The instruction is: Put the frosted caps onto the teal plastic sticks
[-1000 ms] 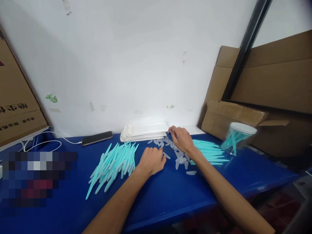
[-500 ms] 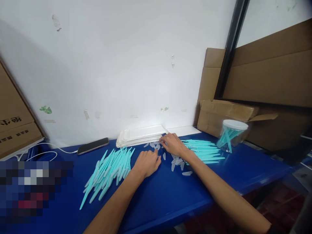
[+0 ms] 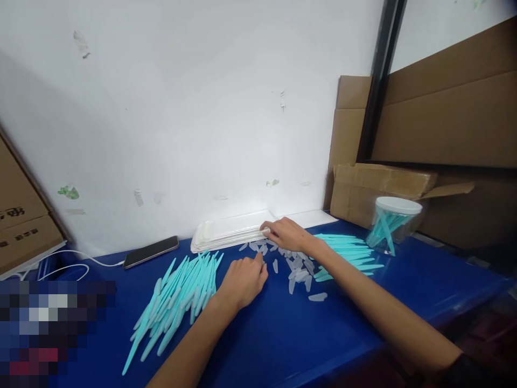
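My left hand rests on the blue table with its fingers curled, next to a pile of turquoise plastic sticks; whether anything is inside it is hidden. My right hand reaches to the edge of a stack of white flat trays, fingertips pinched against it. Several small clear caps lie scattered beneath and beside my right wrist. A second pile of turquoise sticks lies right of my right forearm.
A clear tub with a white lid holding turquoise sticks stands at the right. A phone with a white cable lies near the wall. Cardboard boxes stand at the right and another at the left.
My right hand has moved from the scattered caps to the edge of the white stack. My left hand has stayed about where it was, and the view has shifted slightly.
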`<action>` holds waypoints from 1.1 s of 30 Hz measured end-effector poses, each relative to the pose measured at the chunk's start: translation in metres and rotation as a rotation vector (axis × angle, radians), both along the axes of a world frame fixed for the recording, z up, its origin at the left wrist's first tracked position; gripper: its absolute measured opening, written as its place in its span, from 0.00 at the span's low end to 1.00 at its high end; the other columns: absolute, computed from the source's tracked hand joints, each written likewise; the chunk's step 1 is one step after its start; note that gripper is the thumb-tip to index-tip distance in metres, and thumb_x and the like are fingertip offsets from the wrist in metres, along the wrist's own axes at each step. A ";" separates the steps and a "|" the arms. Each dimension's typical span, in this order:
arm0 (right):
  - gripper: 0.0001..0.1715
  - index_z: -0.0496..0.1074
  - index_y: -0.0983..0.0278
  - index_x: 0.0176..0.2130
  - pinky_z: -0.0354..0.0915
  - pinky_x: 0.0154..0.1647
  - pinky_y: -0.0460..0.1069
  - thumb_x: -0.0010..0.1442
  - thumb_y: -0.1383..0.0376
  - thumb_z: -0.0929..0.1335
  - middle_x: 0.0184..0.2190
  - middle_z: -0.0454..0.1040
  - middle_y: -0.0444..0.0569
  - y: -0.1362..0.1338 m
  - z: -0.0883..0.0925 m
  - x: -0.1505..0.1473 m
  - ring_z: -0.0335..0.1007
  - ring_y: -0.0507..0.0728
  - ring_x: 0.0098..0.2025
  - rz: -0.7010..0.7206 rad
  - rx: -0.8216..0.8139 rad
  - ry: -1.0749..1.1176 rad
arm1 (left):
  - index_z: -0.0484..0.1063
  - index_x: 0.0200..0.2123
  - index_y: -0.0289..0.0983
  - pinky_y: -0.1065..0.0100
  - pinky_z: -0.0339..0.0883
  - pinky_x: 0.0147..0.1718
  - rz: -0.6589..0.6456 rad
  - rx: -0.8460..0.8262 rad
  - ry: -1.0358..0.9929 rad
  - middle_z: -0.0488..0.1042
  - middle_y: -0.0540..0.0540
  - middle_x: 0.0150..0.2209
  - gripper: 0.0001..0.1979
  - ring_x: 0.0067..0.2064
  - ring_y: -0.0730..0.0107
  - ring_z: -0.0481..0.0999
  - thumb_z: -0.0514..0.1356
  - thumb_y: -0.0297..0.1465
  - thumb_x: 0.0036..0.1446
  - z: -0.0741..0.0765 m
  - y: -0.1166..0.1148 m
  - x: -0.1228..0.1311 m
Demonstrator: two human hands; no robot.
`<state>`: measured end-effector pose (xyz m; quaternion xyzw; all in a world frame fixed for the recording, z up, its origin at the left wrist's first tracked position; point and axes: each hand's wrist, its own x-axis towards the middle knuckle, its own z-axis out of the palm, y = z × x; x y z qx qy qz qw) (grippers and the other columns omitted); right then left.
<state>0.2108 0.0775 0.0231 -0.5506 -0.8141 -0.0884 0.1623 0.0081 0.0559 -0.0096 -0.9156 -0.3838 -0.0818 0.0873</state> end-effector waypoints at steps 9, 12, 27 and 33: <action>0.12 0.78 0.60 0.37 0.56 0.32 0.48 0.65 0.57 0.68 0.31 0.80 0.49 -0.007 -0.001 0.025 0.75 0.58 0.34 -0.087 -0.113 0.000 | 0.70 0.40 0.38 0.66 0.62 0.30 -0.088 0.136 -0.011 0.76 0.42 0.39 0.11 0.38 0.58 0.78 0.48 0.29 0.67 0.020 0.005 -0.026; 0.13 0.79 0.59 0.36 0.58 0.32 0.48 0.62 0.53 0.71 0.32 0.80 0.48 -0.004 -0.005 0.028 0.75 0.59 0.35 -0.097 -0.177 0.011 | 0.70 0.40 0.38 0.66 0.61 0.29 -0.067 0.155 -0.071 0.75 0.45 0.38 0.13 0.33 0.62 0.77 0.46 0.31 0.69 0.021 0.014 -0.044; 0.18 0.74 0.61 0.38 0.60 0.34 0.46 0.56 0.51 0.74 0.35 0.80 0.45 0.006 -0.021 0.039 0.74 0.56 0.37 0.039 -0.263 0.275 | 0.70 0.43 0.40 0.67 0.62 0.32 -0.068 0.078 -0.289 0.77 0.48 0.39 0.12 0.36 0.66 0.76 0.47 0.34 0.69 0.021 0.019 -0.051; 0.12 0.72 0.61 0.39 0.62 0.35 0.45 0.61 0.56 0.72 0.32 0.80 0.42 0.002 -0.017 0.031 0.75 0.53 0.35 0.109 -0.247 0.364 | 0.68 0.43 0.41 0.66 0.62 0.33 -0.067 0.040 -0.304 0.77 0.48 0.39 0.12 0.36 0.65 0.76 0.46 0.34 0.70 0.020 0.021 -0.053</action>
